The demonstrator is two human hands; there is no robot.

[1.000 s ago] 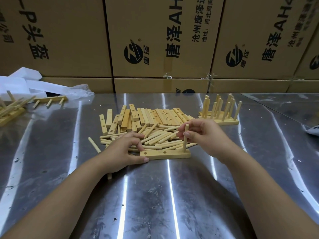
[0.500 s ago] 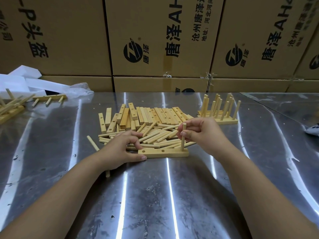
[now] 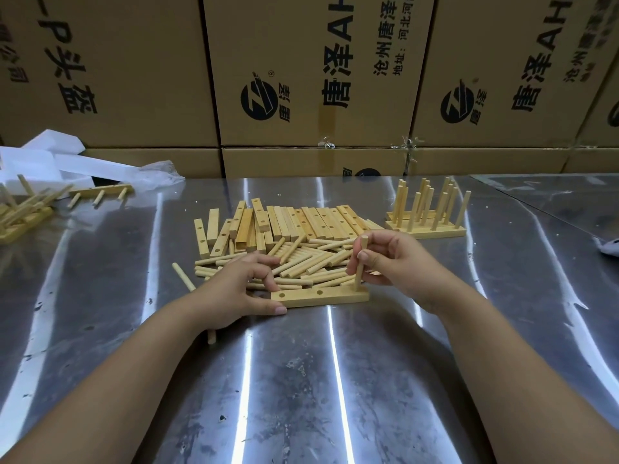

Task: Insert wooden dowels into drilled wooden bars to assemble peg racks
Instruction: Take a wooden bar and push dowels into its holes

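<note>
A drilled wooden bar [image 3: 320, 298] lies flat on the metal table in front of me, with two empty holes showing. One dowel [image 3: 361, 262] stands upright in its right-end hole, and my right hand [image 3: 393, 262] pinches that dowel near its middle. My left hand [image 3: 241, 286] rests at the bar's left end, thumb along its front edge, fingers curled over loose dowels. Behind the bar lies a pile of loose dowels [image 3: 301, 266] and a row of drilled bars [image 3: 301, 222].
Finished peg racks [image 3: 427, 212] stand stacked at the back right. More racks [image 3: 100, 194] and white foam [image 3: 50, 159] lie at the far left. Two stray dowels [image 3: 182, 276] lie near my left wrist. Cardboard boxes [image 3: 311, 72] wall off the table's back.
The right hand keeps pressing the dowel upright in the bar's right hole. The left hand's fingers have shifted slightly over the loose dowels while holding the bar's end.
</note>
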